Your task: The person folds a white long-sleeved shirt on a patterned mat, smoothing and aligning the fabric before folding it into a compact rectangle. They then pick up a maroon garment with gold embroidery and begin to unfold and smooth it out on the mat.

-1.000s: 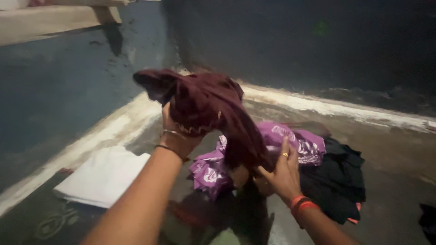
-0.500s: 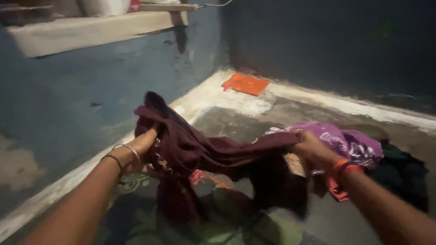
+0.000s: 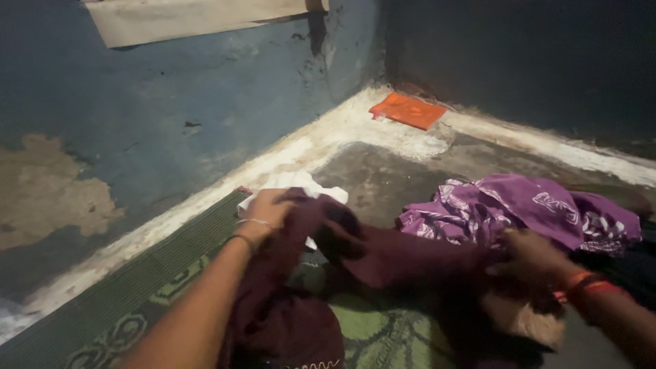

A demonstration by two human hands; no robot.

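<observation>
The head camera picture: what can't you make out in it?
- Right hand, head view: motion-blurred and dim; its grip on the maroon garment is unclear.
- White cloth: mostly hidden behind the left hand and garment.
- Dark clothes: cut off by the right edge.
- Wall shelf: cropped at the top.

Two bare hands: left hand [image 3: 270, 208] at 9 o'clock of centre, right hand [image 3: 529, 256] at 4 o'clock. Both grip one maroon garment [image 3: 383, 260] stretched between them.

One purple patterned cloth [image 3: 519, 208] at 3 o'clock. One white folded cloth [image 3: 297, 181] at 10 o'clock, beside left hand. One orange flat piece [image 3: 408, 110] at 1 o'clock, in floor corner. One green patterned mat [image 3: 137, 301] at 7 o'clock. One dark cloth [image 3: 632, 263] at right edge, count unclear. Two bangles on left wrist; two orange bands on right wrist.
</observation>
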